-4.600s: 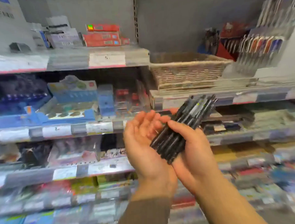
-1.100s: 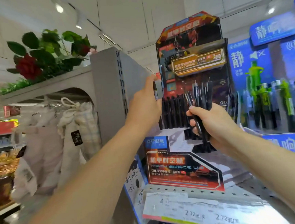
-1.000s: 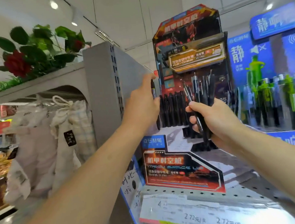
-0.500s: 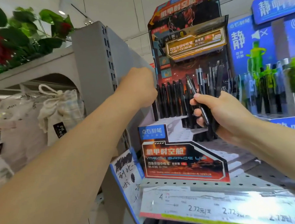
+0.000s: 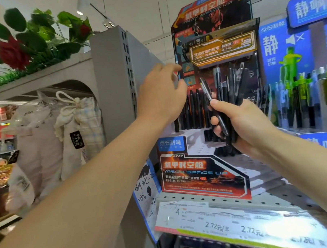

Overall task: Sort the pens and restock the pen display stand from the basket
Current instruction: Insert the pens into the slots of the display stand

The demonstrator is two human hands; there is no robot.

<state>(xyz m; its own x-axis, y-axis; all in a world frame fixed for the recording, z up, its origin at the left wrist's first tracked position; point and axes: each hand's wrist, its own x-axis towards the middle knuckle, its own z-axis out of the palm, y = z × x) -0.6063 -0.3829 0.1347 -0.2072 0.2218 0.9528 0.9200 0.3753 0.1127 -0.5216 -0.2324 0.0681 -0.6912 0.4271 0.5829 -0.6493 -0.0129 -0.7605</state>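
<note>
A red and black cardboard pen display stand [image 5: 204,170] stands on a perforated metal shelf. A row of black pens [image 5: 195,107] stands upright in its upper tier. My right hand [image 5: 243,124] grips a bundle of black pens [image 5: 230,87] upright in front of the stand, thumb on one slanted pen. My left hand [image 5: 161,94] hovers at the stand's left edge, seen from the back, fingers loosely spread and holding nothing I can see. The basket is out of view.
A blue display of green and black pens [image 5: 304,99] stands to the right. A grey shelf upright [image 5: 115,79] rises on the left, with cloth bags [image 5: 78,131] hanging beyond it and artificial roses [image 5: 13,53] on top. Price labels [image 5: 229,226] line the shelf front.
My left hand has come off the stand's left edge and its fingers have spread. My right hand has stayed in front of the stand with the pen bundle.
</note>
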